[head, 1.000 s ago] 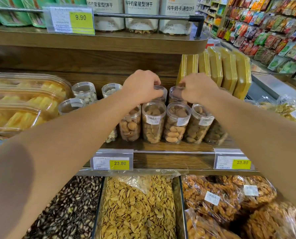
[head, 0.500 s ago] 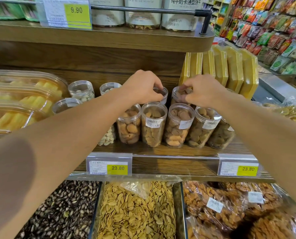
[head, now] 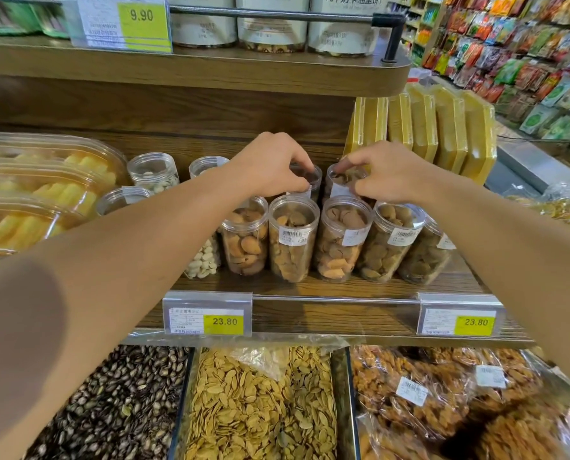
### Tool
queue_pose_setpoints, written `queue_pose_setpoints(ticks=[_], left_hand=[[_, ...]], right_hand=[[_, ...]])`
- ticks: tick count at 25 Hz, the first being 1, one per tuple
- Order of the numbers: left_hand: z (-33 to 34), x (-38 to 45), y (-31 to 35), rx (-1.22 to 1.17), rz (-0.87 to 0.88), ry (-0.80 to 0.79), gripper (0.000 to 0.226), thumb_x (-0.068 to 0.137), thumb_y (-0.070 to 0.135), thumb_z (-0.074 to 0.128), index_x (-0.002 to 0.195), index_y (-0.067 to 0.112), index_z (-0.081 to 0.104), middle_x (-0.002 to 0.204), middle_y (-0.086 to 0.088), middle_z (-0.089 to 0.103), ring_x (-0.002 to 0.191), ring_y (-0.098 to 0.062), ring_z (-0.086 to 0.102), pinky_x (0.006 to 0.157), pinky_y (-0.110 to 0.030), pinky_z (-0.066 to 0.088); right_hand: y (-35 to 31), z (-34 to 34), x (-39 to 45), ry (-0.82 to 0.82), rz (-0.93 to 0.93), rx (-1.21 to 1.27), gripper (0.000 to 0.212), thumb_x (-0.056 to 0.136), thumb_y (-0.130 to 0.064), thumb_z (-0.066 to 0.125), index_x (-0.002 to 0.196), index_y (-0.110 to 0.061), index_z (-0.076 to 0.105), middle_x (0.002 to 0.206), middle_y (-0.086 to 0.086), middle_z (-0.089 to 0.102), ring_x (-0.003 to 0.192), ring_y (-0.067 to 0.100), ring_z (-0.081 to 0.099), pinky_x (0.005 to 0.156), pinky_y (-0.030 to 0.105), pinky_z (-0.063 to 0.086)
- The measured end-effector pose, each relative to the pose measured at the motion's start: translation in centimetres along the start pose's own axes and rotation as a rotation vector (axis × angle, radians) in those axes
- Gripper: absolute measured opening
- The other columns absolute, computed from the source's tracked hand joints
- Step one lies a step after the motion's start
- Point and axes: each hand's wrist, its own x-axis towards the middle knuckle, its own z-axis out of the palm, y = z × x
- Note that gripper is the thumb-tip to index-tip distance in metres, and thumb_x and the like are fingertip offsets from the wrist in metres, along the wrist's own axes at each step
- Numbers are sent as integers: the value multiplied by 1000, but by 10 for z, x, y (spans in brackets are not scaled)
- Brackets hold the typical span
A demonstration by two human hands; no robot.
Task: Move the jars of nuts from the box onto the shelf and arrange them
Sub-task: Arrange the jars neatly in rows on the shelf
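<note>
Clear plastic jars of nuts fill the wooden shelf point(head: 343, 287) while both hands work on the back row.

The left hand point(head: 270, 166) curls over the lid of a back-row jar point(head: 311, 177), fingertips pinching its rim; the right hand point(head: 386, 174) grips the neighbouring back jar point(head: 338, 180) the same way, the two jars standing just beside each other. In front of them a row of five jars point(head: 293, 240) stands upright, labels mostly facing out, touching side by side. Further left are pistachio jars point(head: 152, 172). The box is not in view, so I cannot tell how many jars remain in it. Judging by the full front row, most placing looks done; what is left seems to be squaring up the second row.
</note>
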Motion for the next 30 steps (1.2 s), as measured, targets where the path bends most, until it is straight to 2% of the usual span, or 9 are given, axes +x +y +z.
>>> queue_pose_setpoints(ticks=[4, 10, 13, 16, 18, 22, 26, 28, 30], left_hand=[[0, -2, 0, 0, 18, -8, 34, 85, 32, 69, 119, 31, 66, 129, 6, 61, 121, -14, 53, 100, -32, 42], [0, -4, 2, 7, 31, -2, 36, 86, 34, 68, 121, 30, 65, 130, 5, 61, 123, -16, 52, 102, -34, 41], [-9, -19, 2, -28, 1, 56, 37, 86, 37, 65, 123, 31, 64, 129, 5, 61, 115, -14, 57, 95, -29, 42], [-28, -54, -12, -20, -54, 137, 34, 87, 34, 61, 120, 28, 66, 126, 8, 63, 113, -11, 57, 93, -24, 38], [-39, -83, -29, 11, -94, 166, 33, 86, 33, 60, 119, 27, 67, 125, 7, 64, 113, -14, 58, 96, -26, 39], [-46, -131, -57, 68, -123, 193, 38, 87, 39, 60, 122, 24, 65, 125, 1, 65, 117, -18, 57, 99, -33, 42], [-41, -156, -72, 134, -110, 136, 46, 82, 46, 65, 124, 27, 63, 125, 2, 63, 116, -19, 55, 96, -39, 46], [-45, -159, -77, 73, -81, 100, 42, 80, 35, 70, 121, 30, 65, 127, 5, 62, 119, -15, 53, 103, -37, 41], [-49, -159, -80, 17, -63, 82, 41, 77, 25, 71, 117, 29, 68, 127, 8, 61, 122, -14, 48, 109, -32, 29]], right_hand=[[2, 8, 0, 67, 12, -25, 37, 87, -38, 67, 123, -28, 63, 131, 2, 58, 120, 22, 52, 87, 26, 35], [1, 5, -1, 36, 5, 10, 38, 89, -34, 66, 127, -28, 62, 132, 1, 57, 123, 21, 49, 88, 25, 33], [-10, 3, -8, 108, 15, 63, 35, 91, -32, 61, 126, -26, 62, 134, -2, 57, 126, 18, 49, 89, 23, 32], [-37, 4, -18, 193, -47, 103, 30, 91, -29, 58, 120, -24, 66, 126, -6, 62, 119, 12, 53, 89, 20, 33], [-64, 10, -26, 190, -119, 99, 28, 91, -30, 58, 116, -24, 68, 119, -6, 65, 112, 10, 55, 87, 19, 37], [-115, 34, -32, 193, -208, 13, 33, 88, -39, 58, 115, -23, 68, 114, -1, 65, 106, 19, 59, 86, 33, 49], [-142, 62, -39, 183, -167, -169, 43, 84, -41, 62, 122, -21, 61, 120, 3, 60, 111, 27, 54, 81, 39, 50], [-144, 65, -41, 135, -185, -141, 47, 80, -34, 63, 126, -23, 61, 126, 2, 60, 117, 27, 51, 91, 43, 48], [-141, 62, -40, 96, -230, -60, 55, 70, -31, 60, 124, -23, 64, 126, 1, 62, 120, 27, 51, 101, 46, 42]])
